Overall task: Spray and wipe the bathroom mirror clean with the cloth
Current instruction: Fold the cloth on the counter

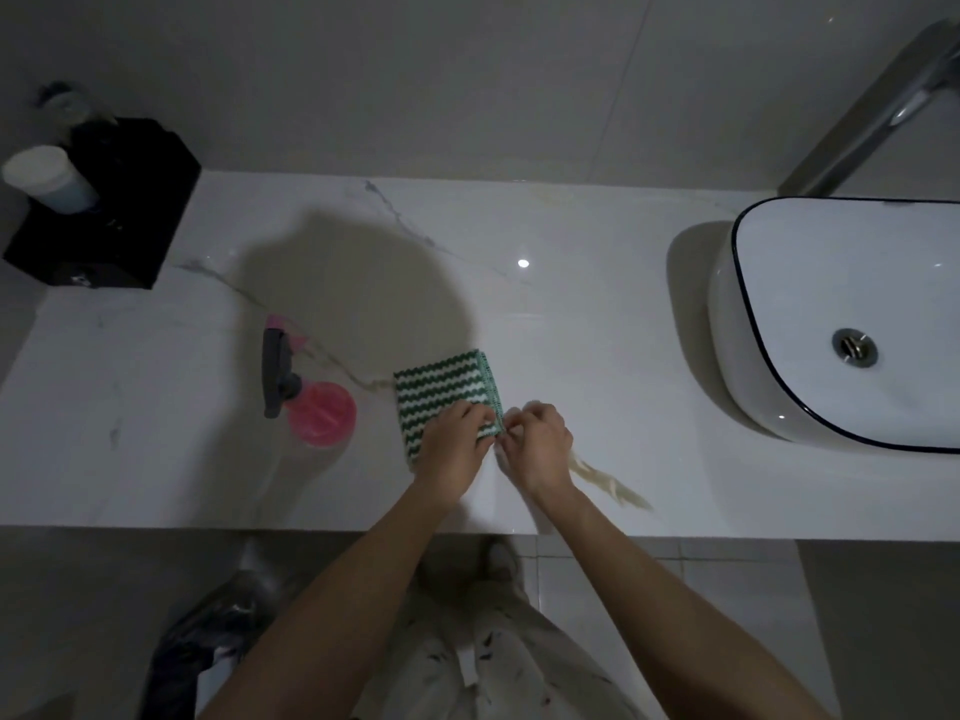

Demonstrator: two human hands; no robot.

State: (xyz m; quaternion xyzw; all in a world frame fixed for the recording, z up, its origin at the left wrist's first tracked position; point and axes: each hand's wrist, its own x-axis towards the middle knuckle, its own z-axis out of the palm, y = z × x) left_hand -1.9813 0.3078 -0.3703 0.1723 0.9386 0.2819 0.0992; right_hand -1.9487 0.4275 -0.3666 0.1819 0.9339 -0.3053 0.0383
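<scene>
A glossy white marble desk [597, 314] with grey veins runs under a wall of large pale grey tiles [415, 70], dimly lit. At right sits a white oval basin with a dark rim [748, 314] below a chrome tap [872, 111]. A black box organiser [119, 220] stands far left. Pale floor tiles [701, 605] show below.

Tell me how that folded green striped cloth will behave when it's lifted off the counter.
The cloth looks soft and folded, so it will probably flop and unfold. It seems light. On the glossy counter it would likely slide if pushed.
</scene>
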